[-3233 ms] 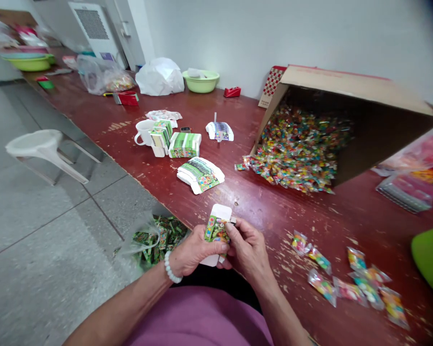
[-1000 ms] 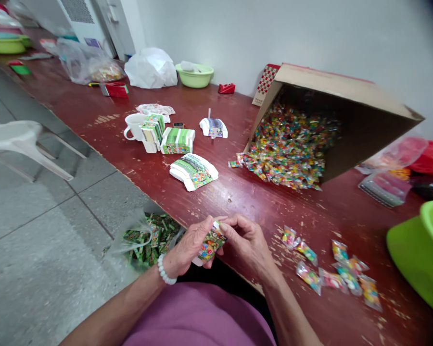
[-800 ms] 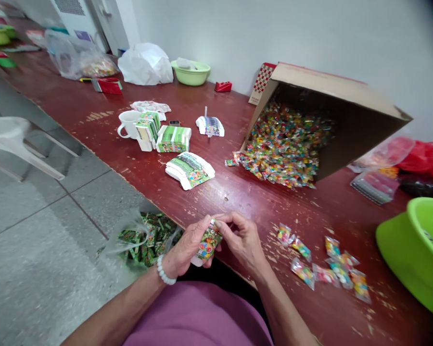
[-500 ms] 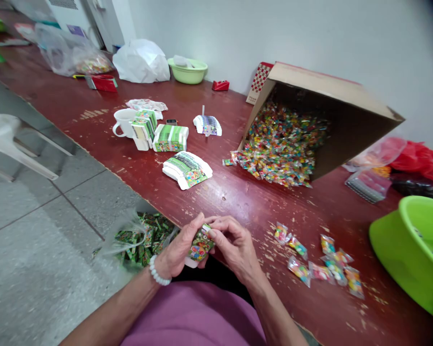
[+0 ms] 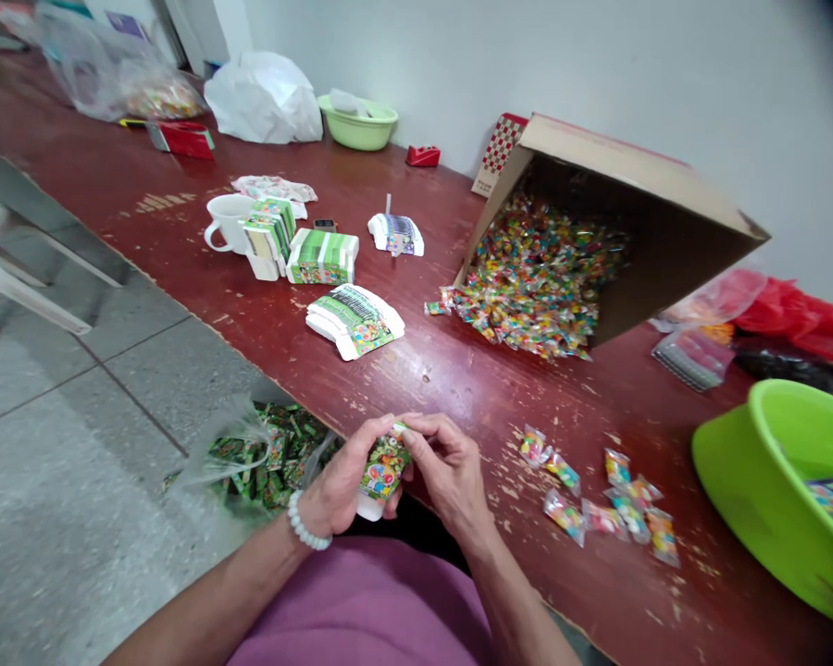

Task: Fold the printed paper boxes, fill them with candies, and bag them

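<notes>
Between my hands, just off the table's front edge, is a small green printed cardboard box (image 5: 384, 467). Its white flap hangs loose at the lower end. My left hand (image 5: 343, 476) wraps round the box from the left, thumb along its upper side. My right hand (image 5: 448, 462) pinches the box's top end with thumb and fingers; the flap there is mostly covered by them. Beyond my hands lies a fanned stack of flat green cartons (image 5: 356, 321). To the right, several wrapped candies (image 5: 605, 516) lie loose on the red table (image 5: 458, 398).
A tipped cardboard box (image 5: 639, 162) spills many wrapped candies. A green basin (image 5: 756, 481) stands at the right. Carton bundles (image 5: 323, 257) sit by a white mug (image 5: 229, 222). Below the table edge, a plastic bag (image 5: 250, 462) holds many green boxes. A white stool (image 5: 20, 264) stands left.
The upright white flap at the box's top has been folded down and my right fingers have moved onto that end. The box has tilted. The view has swung right, bringing in more of the green basin.
</notes>
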The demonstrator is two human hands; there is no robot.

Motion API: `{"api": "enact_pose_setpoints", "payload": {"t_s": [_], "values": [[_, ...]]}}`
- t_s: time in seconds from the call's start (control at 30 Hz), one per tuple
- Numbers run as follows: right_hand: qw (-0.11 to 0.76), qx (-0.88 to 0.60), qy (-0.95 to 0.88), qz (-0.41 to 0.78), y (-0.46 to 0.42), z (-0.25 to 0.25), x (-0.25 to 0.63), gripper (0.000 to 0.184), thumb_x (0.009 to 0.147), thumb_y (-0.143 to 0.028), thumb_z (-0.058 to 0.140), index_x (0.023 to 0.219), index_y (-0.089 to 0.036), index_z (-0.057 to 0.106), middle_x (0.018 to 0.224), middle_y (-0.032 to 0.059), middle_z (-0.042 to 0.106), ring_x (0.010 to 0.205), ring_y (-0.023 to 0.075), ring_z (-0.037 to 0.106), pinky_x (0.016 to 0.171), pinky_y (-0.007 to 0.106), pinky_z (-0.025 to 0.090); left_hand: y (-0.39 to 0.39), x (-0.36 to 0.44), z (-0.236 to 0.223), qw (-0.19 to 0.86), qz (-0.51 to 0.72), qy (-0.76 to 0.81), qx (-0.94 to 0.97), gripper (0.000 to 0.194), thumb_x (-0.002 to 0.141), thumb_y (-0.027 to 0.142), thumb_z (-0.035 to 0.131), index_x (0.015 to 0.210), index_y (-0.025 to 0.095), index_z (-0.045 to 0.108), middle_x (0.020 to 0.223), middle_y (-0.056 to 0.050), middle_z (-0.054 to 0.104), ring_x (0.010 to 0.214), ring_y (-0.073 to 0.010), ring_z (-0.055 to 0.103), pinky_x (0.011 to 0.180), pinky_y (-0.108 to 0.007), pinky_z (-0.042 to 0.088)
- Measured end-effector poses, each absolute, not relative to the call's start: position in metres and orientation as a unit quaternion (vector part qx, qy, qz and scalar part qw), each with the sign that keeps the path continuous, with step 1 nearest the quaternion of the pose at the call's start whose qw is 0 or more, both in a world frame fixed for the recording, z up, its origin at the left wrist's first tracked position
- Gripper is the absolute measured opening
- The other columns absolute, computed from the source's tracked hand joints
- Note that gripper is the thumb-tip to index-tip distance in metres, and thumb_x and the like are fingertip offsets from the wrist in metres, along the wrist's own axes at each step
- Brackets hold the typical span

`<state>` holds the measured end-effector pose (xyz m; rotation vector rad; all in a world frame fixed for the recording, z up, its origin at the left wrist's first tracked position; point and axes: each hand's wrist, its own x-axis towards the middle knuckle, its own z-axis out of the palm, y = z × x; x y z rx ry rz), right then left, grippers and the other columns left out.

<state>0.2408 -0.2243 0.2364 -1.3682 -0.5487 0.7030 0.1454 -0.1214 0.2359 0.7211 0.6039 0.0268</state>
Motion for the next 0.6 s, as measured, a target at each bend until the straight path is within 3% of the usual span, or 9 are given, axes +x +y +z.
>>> {"api": "enact_pose_setpoints", "payload": {"t_s": [0.07, 0.27, 0.47, 0.53, 0.6], "values": [[0.674, -0.629, -0.278, 0.270, -0.225, 0.235, 0.243, 0.011, 0.084, -0.033, 0.073, 0.086, -0.022, 0.075, 0.096, 0.0047, 0.069, 0.061, 0.0112, 0.060, 0.052, 0.024, 0.051, -0.123, 0.146, 0.235, 0.887, 0.016, 0.296, 0.355, 0.046, 0.092, 0.052, 0.048, 0.117, 0.017, 0.063, 0.060, 0.000, 0.062, 0.037, -0.0152, 0.058, 0.034, -0.024, 0.046], [0.671, -0.577, -0.292, 0.362, -0.227, 0.236, 0.248, 0.013, 0.087, -0.035, 0.070, 0.090, -0.023, 0.072, 0.105, 0.0032, 0.068, 0.055, 0.0075, 0.056, 0.052, 0.024, 0.049, -0.122, 0.147, 0.232, 0.895, -0.013, 0.294, 0.336, 0.058, 0.089, 0.063, 0.048, 0.123, 0.019, 0.063, 0.061, 0.000, 0.062, 0.037, -0.0154, 0.057, 0.034, -0.025, 0.046], [0.688, -0.574, -0.237, 0.375, -0.225, 0.224, 0.245, 0.021, 0.083, -0.041, 0.074, 0.091, -0.022, 0.071, 0.066, -0.0018, 0.065, 0.050, 0.0122, 0.056, 0.051, 0.027, 0.051, -0.119, 0.148, 0.234, 0.896, -0.016, 0.285, 0.339, 0.060, 0.091, 0.062, 0.046, 0.137, 0.025, 0.054, 0.064, 0.001, 0.062, 0.039, -0.0158, 0.058, 0.034, -0.024, 0.045], [0.705, -0.567, -0.229, 0.360, -0.223, 0.222, 0.246, 0.018, 0.082, -0.039, 0.075, 0.085, -0.022, 0.069, 0.072, -0.0003, 0.068, 0.049, 0.0121, 0.056, 0.052, 0.029, 0.052, -0.119, 0.148, 0.234, 0.891, 0.002, 0.282, 0.355, 0.060, 0.091, 0.062, 0.046, 0.137, 0.024, 0.055, 0.064, 0.001, 0.062, 0.040, -0.0146, 0.058, 0.035, -0.023, 0.044], [0.708, -0.561, -0.246, 0.351, -0.223, 0.225, 0.247, 0.016, 0.084, -0.035, 0.075, 0.080, -0.022, 0.068, 0.091, 0.0029, 0.072, 0.050, 0.0103, 0.057, 0.053, 0.029, 0.053, -0.120, 0.147, 0.234, 0.885, 0.013, 0.284, 0.369, 0.060, 0.091, 0.063, 0.047, 0.135, 0.023, 0.056, 0.064, 0.001, 0.061, 0.039, -0.0135, 0.057, 0.035, -0.021, 0.043]]}}
